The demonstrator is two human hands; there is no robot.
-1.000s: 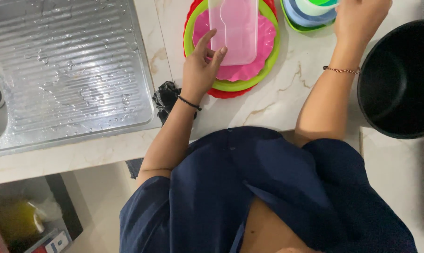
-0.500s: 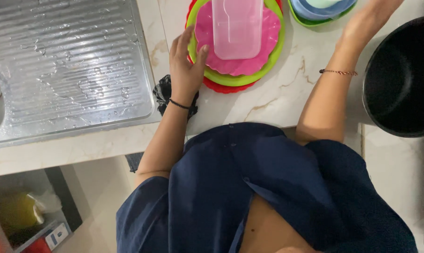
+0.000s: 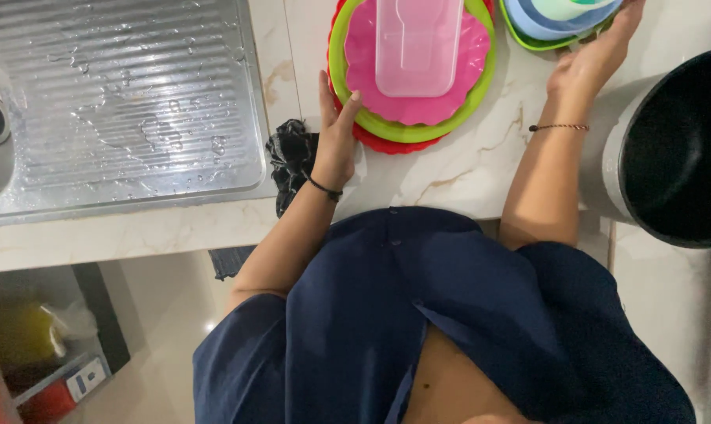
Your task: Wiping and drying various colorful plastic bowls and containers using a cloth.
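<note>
My left hand [image 3: 336, 137] rests flat against the near left rim of a stack of plates [image 3: 371, 126], red under green under pink, with the thumb on the green one. A translucent pink container [image 3: 418, 43] lies on top of the plates. My right hand [image 3: 595, 63] cups the near edge of a stack of bowls [image 3: 540, 23], blue inside green, at the top right. Both stacks sit on a white marble counter [image 3: 465, 169].
A wet steel sink drainboard [image 3: 128, 102] fills the left. A black cloth [image 3: 291, 157] lies between it and my left wrist. A large black pot [image 3: 678, 149] stands at the right edge. Below the counter a shelf holds a yellow object [image 3: 21, 334].
My right hand has come off the top of the bowls to their near edge. My left hand has slid down the plate rim, and the plates sit farther from me.
</note>
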